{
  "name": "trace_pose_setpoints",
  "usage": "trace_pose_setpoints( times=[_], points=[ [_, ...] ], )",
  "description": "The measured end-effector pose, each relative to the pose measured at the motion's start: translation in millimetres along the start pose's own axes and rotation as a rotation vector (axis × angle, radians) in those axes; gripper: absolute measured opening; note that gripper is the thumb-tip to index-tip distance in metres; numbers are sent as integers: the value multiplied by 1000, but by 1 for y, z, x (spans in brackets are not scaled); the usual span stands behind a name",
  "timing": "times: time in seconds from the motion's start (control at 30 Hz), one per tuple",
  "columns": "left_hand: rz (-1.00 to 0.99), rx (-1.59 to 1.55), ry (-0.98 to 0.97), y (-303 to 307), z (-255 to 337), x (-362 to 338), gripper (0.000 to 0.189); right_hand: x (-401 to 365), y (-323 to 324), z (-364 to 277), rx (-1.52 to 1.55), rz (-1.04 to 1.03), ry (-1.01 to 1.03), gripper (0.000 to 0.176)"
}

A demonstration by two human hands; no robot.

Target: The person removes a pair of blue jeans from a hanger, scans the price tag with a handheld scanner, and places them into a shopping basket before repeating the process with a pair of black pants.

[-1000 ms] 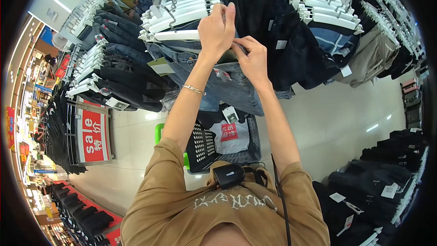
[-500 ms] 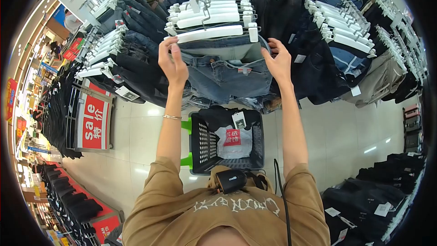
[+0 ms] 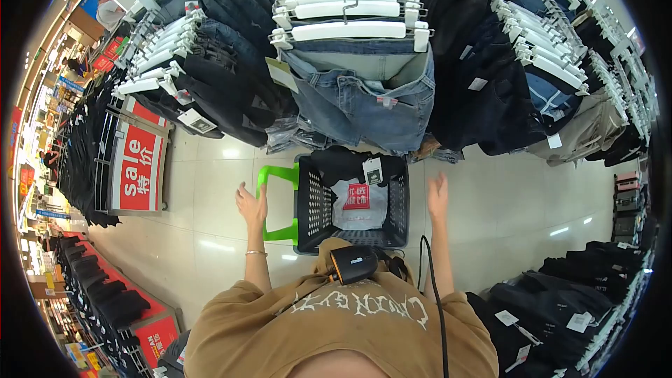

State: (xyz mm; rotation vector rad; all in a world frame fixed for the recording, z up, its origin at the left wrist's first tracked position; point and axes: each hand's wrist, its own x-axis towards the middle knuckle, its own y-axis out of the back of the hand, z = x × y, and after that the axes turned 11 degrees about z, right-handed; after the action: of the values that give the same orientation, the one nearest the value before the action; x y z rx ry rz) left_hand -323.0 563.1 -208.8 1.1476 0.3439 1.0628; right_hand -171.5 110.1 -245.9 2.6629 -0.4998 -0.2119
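Note:
My left hand point(image 3: 250, 204) is low beside the green handle point(image 3: 262, 175) of the black basket point(image 3: 303, 203), fingers apart, holding nothing. On the basket's other side, my right hand point(image 3: 437, 192) has its fingers extended and is also without anything in it. In the basket lie a dark garment with a white tag point(image 3: 373, 171) and a pale bag with a red print point(image 3: 358, 197). Ahead, blue jeans point(image 3: 364, 108) hang from a white hanger point(image 3: 350, 30), with neither hand on them.
Dark trousers point(image 3: 483, 98) hang at the right of the jeans. A red sale sign point(image 3: 141, 163) stands at the left. Folded dark clothes point(image 3: 553, 308) lie at the lower right. A person point(image 3: 108, 12) is far off at the upper left.
Both hands have come off the jeans' waistband and moved down to either side of the basket. The basket's green handle shows more fully at the left.

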Motion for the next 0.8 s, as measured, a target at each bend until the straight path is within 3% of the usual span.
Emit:
trace_pose_setpoints(
  times=[0.1,0.13,0.17,0.2,0.3,0.33,0.4,0.43,0.5,0.57,0.63,0.67,0.8],
  points=[
    [-163,-159,133,-2,-15,-7,71,-43,-15,140,-160,-108,-79,49],
    [-162,-156,145,2,-13,-6,71,-61,-12,142,-288,-194,-186,53],
    [-282,-165,120,8,-4,0,65,-80,-9,143,-424,-297,-283,56],
    [-402,-176,93,11,1,4,60,-102,-14,171,-483,-359,-225,52],
    [-316,-220,4,-2,-6,5,50,-160,-18,258,-522,-461,-68,42],
    [-311,-220,7,-2,-7,5,50,-169,-14,259,-522,-464,-62,42],
    [-295,-245,-26,-1,-8,4,45,-182,-13,263,-379,-544,-316,37],
    [-293,-242,-21,-1,-9,3,45,-185,-17,266,-380,-550,-315,37],
    [-259,-246,-89,-1,-9,2,43,-186,-25,263,-245,-334,-493,32],
    [-229,-262,-141,2,-6,0,43,-186,-31,277,-207,-327,-578,25],
    [-202,-276,-194,8,-2,-1,43,-192,-42,313,115,-316,-706,20],
    [-209,-301,-204,11,0,-1,43,-189,-37,274,-82,-230,-722,19],
    [-120,-338,-316,-2,-12,0,42,-216,-17,223,29,-241,-667,16]
  ],
)
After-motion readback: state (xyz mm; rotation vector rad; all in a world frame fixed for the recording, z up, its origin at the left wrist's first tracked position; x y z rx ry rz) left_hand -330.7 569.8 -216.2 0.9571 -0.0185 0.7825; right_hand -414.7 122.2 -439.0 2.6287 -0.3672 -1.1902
